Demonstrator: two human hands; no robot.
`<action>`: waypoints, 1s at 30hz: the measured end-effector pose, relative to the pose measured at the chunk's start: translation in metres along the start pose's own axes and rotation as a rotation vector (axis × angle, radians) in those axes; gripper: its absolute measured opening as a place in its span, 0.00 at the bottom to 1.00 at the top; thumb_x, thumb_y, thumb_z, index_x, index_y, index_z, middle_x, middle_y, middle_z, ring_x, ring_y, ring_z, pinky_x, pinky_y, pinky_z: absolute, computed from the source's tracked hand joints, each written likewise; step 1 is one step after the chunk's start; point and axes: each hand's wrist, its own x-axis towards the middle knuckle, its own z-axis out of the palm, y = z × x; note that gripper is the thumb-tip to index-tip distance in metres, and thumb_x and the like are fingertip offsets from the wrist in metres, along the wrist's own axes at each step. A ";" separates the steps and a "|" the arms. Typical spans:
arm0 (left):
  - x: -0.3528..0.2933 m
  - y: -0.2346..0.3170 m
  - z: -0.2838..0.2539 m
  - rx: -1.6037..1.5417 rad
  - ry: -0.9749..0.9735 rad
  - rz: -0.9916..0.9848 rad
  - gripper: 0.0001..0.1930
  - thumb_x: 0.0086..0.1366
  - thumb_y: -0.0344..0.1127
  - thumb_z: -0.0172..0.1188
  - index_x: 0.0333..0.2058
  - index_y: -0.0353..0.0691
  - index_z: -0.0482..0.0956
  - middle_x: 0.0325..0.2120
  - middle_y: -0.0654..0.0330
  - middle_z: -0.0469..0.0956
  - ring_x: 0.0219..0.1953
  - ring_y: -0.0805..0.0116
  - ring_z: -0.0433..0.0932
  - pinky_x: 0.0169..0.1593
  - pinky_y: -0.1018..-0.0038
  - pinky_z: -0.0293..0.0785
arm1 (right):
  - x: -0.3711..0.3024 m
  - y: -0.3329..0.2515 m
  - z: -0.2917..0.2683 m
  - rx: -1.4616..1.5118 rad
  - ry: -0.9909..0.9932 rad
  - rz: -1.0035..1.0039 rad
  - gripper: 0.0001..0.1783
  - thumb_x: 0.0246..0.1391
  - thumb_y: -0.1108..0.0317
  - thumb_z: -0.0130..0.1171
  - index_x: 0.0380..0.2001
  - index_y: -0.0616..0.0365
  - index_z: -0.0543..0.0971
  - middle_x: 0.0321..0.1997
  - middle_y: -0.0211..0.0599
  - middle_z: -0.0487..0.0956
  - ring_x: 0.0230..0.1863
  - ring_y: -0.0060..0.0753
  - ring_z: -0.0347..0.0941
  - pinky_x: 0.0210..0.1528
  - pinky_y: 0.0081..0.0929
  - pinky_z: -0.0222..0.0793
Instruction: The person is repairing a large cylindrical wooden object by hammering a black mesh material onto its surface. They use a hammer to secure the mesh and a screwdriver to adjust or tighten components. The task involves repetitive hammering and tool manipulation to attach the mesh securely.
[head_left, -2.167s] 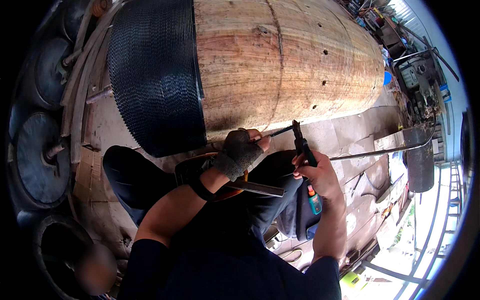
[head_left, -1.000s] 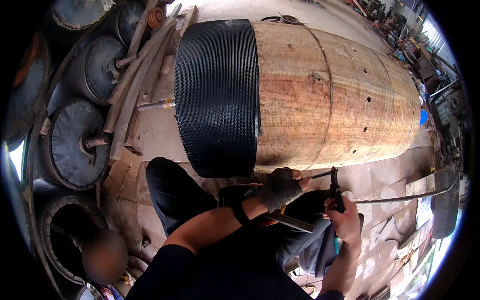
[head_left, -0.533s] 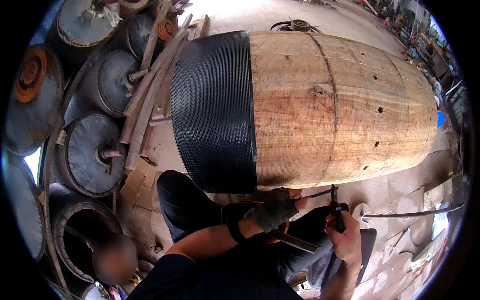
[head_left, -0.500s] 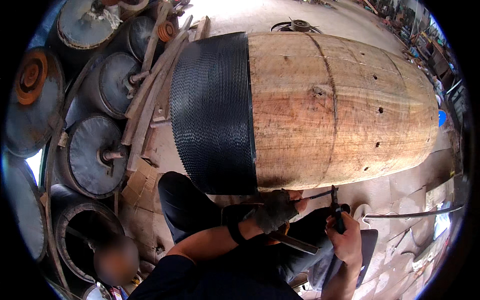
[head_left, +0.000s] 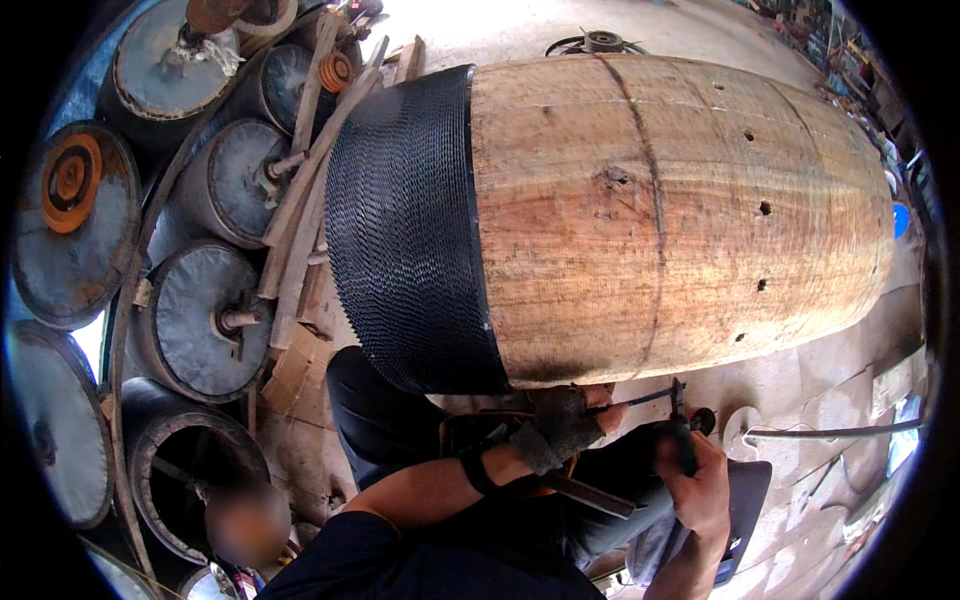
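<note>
In front of me lies a big barrel-shaped wooden drum (head_left: 600,230), its left end covered by black toothed bands (head_left: 405,240) packed side by side. My left hand (head_left: 560,430), in a grey fingerless glove, is closed on a thin dark strip (head_left: 645,397) just below the drum's near edge. The strip points right. Its far end meets the head of a black-handled hand tool (head_left: 678,402), held upright in my closed right hand (head_left: 697,485). The tool's handle is blurred, so I cannot tell its exact kind. A flat bar (head_left: 590,492) sticks out below my left hand.
Several metal-ended drums (head_left: 205,320) are stacked along the left, with wooden planks (head_left: 300,230) leaning between them and the wooden drum. Another person's blurred head (head_left: 247,525) shows at the lower left. A pulley wheel (head_left: 602,42) lies behind. At right, a dark bar (head_left: 840,431) crosses the floor.
My view has shifted a little. My right hand and the tool sit slightly lower and further right, and the strip still reaches the tool's head. The left hand keeps its hold.
</note>
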 end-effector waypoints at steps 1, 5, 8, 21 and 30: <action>0.000 -0.001 0.000 -0.023 -0.012 -0.002 0.17 0.67 0.48 0.65 0.31 0.37 0.84 0.20 0.63 0.79 0.27 0.79 0.75 0.32 0.72 0.74 | -0.001 0.003 0.001 0.015 -0.002 0.008 0.07 0.57 0.72 0.60 0.29 0.66 0.76 0.27 0.48 0.74 0.26 0.44 0.69 0.31 0.36 0.64; 0.000 0.011 0.001 0.019 0.011 0.060 0.16 0.67 0.45 0.65 0.30 0.36 0.83 0.20 0.63 0.79 0.27 0.76 0.76 0.33 0.71 0.74 | -0.005 0.009 -0.005 0.035 -0.044 0.019 0.08 0.56 0.71 0.60 0.29 0.65 0.75 0.26 0.48 0.72 0.26 0.46 0.68 0.31 0.37 0.63; -0.003 0.005 0.003 0.019 0.029 0.018 0.15 0.67 0.43 0.65 0.30 0.36 0.83 0.21 0.62 0.79 0.27 0.73 0.76 0.34 0.70 0.74 | -0.007 0.029 0.003 0.106 -0.024 0.047 0.08 0.55 0.71 0.60 0.28 0.65 0.74 0.26 0.48 0.72 0.28 0.49 0.68 0.32 0.39 0.64; 0.000 0.003 -0.003 0.097 -0.011 -0.003 0.16 0.68 0.44 0.64 0.31 0.34 0.82 0.22 0.64 0.80 0.28 0.77 0.76 0.33 0.73 0.73 | -0.007 0.015 -0.001 0.220 -0.051 0.172 0.05 0.49 0.75 0.59 0.30 0.64 0.77 0.26 0.39 0.73 0.29 0.34 0.69 0.35 0.32 0.65; 0.001 0.010 -0.003 -0.033 -0.041 -0.093 0.14 0.68 0.40 0.65 0.31 0.34 0.81 0.23 0.64 0.81 0.28 0.78 0.76 0.34 0.76 0.73 | -0.004 0.012 -0.001 0.270 -0.076 0.277 0.04 0.52 0.74 0.60 0.31 0.63 0.78 0.25 0.29 0.73 0.29 0.21 0.66 0.34 0.26 0.64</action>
